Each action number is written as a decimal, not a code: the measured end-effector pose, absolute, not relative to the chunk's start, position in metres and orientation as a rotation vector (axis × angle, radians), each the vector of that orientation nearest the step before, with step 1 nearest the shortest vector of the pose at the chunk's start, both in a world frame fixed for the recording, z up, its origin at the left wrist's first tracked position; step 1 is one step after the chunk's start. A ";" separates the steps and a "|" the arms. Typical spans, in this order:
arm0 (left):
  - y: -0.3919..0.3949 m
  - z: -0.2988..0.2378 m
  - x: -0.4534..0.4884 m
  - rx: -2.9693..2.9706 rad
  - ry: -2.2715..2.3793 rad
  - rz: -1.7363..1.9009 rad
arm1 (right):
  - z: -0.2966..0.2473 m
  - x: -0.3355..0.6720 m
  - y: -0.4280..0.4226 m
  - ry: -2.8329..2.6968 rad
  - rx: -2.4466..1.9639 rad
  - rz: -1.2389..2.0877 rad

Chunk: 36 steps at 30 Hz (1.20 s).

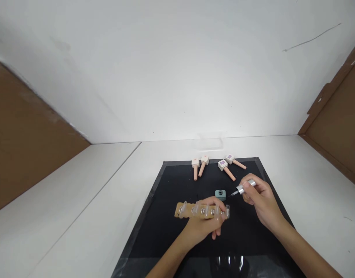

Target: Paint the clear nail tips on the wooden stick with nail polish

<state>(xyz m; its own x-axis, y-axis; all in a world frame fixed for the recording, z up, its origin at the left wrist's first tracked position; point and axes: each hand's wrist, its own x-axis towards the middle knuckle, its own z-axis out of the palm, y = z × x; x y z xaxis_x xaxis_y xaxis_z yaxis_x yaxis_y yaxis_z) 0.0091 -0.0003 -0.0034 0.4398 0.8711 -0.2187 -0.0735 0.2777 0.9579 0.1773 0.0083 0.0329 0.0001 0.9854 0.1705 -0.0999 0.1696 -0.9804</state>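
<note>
My left hand (204, 226) is closed around a tan strip (187, 210) that carries a row of clear nail tips (206, 210), held just above a black mat. Between the fingers of my right hand (261, 199) is a nail polish brush (246, 187) with a silver cap handle. Its bristles point down and left, apart from the nail tips. Just beyond my left hand, an uncapped teal nail polish bottle (220, 195) rests on the mat, near the brush tip.
Several white polish bottles with peach caps, such as this one (223, 165), lie along the back of the black mat (154, 224). Behind the mat, a clear plastic tray (209, 143) stands by the white wall. Brown cardboard panels (339, 104) flank both sides.
</note>
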 end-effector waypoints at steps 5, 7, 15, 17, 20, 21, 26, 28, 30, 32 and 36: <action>0.001 -0.007 0.006 1.001 0.883 0.894 | 0.035 0.171 0.005 -1.081 -0.959 1.371; 0.001 -0.006 0.006 0.988 0.879 0.909 | 0.038 0.171 0.004 -1.027 -0.932 1.416; 0.000 -0.001 0.007 0.974 0.826 0.884 | 0.032 0.172 0.003 -1.114 -0.847 1.402; 0.000 -0.001 0.006 0.967 0.813 0.871 | 0.031 0.171 0.001 -1.212 -0.825 1.357; 0.001 -0.002 0.005 0.955 0.792 0.863 | 0.031 0.170 0.000 -1.313 -0.810 1.301; 0.001 -0.002 0.005 0.954 0.780 0.857 | 0.032 0.170 0.000 -1.332 -0.812 1.293; 0.002 -0.002 0.005 0.965 0.737 0.815 | 0.034 0.170 0.002 -1.395 -0.823 1.256; 0.002 -0.003 0.004 0.973 0.741 0.805 | 0.034 0.171 0.003 -1.419 -0.828 1.225; 0.002 -0.004 0.003 0.981 0.747 0.797 | 0.035 0.171 0.004 -1.439 -0.843 1.183; 0.001 -0.005 0.003 0.986 0.747 0.798 | 0.035 0.170 0.004 -1.453 -0.859 1.143; 0.001 -0.008 0.004 0.987 0.731 0.814 | 0.036 0.171 0.003 -1.451 -0.878 1.070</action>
